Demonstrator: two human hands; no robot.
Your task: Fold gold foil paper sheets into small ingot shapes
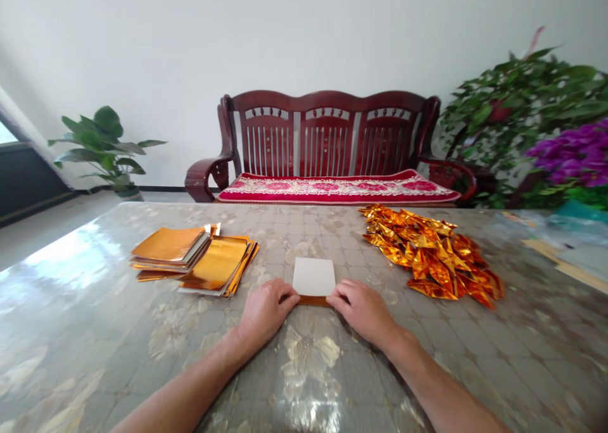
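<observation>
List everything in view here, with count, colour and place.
Sheet of paper: one, white with an orange-gold near edge, between the hands
Paper stacks: two, mostly gold, table's left
Folded foil pieces: heaped, uncountable, orange-gold, table's right
Plastic: count unclear, clear and teal, right edge
Table: one, grey-brown patterned, foreground
Bench: one, dark red, behind table
Seat cover: one, red and white, on bench
Potted plant: one, green, back left
Leafy plants: count unclear, green, back right
Flowers: several, purple, right edge
Wall: white, background
Left hand: one, bare, pinching sheet's near left corner
Right hand: one, bare, pinching near right corner
</observation>
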